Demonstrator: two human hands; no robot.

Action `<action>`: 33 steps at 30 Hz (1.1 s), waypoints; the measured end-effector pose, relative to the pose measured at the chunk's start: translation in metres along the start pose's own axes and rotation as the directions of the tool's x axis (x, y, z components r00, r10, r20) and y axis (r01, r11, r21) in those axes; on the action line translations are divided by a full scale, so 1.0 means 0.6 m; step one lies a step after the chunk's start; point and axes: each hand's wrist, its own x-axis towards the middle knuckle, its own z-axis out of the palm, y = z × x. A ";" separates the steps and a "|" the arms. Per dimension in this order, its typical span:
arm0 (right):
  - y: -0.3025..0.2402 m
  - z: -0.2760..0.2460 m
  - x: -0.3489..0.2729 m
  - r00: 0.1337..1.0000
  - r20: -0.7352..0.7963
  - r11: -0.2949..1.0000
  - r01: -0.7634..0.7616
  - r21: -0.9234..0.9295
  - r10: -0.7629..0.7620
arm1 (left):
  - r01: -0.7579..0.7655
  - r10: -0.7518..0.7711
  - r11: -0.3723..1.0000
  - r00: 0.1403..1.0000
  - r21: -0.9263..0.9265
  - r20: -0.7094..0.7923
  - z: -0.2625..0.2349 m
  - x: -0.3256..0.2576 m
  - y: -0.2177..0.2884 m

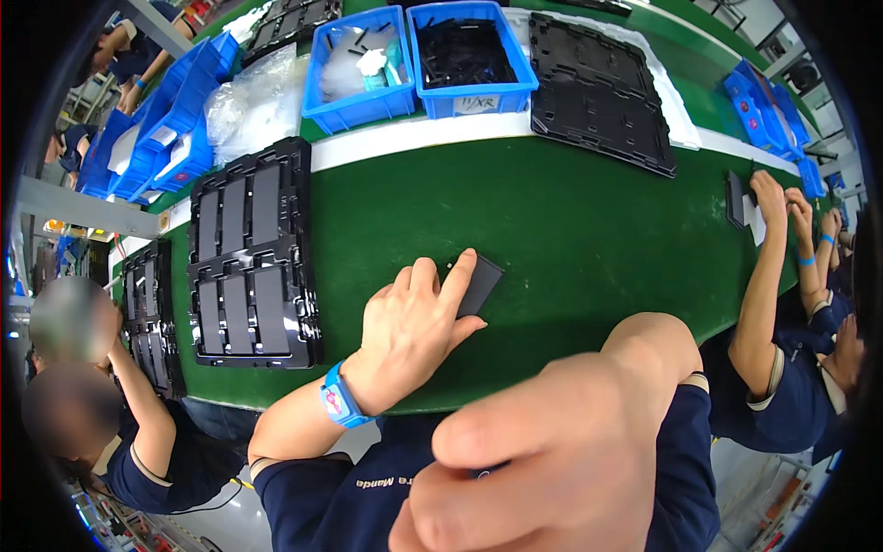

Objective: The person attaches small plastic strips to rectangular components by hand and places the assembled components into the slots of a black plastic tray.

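A flat dark-grey rectangular piece (482, 283), thin like a small slab, lies on the green work surface in front of me. My left hand (409, 322), with a blue wristband, is closed over its left side; the index finger reaches its far edge and the thumb its near edge. Some of the piece is hidden under the fingers. Raised close to the camera, my right hand (552, 451) looks large, with its fingers curled in. What those fingers hold, if anything, is hidden, though a tiny dark spot shows between them.
Left of my hands a black tray (306, 267) holds several similar slabs. Beyond stand a blue bin (317, 115) with clear plastic, a blue bin (515, 99) with black parts, and another black tray (602, 92). Co-workers sit left and right; a co-worker's hand (771, 193) works at right.
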 end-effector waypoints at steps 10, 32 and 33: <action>0.284 -0.189 -0.037 0.753 -0.573 0.282 -0.655 -0.701 0.324 | -0.100 0.133 0.929 0.989 -0.355 0.070 0.001 0.013 -0.017; 0.280 -0.205 -0.051 0.596 -0.719 0.752 -0.640 -0.158 0.357 | 0.035 -0.207 0.515 0.975 -0.857 -0.084 0.012 0.008 -0.041; 0.261 -0.184 -0.062 0.605 -0.706 0.755 -0.637 -0.154 0.367 | 0.023 -0.218 0.589 0.967 -0.808 -0.131 0.011 0.006 -0.036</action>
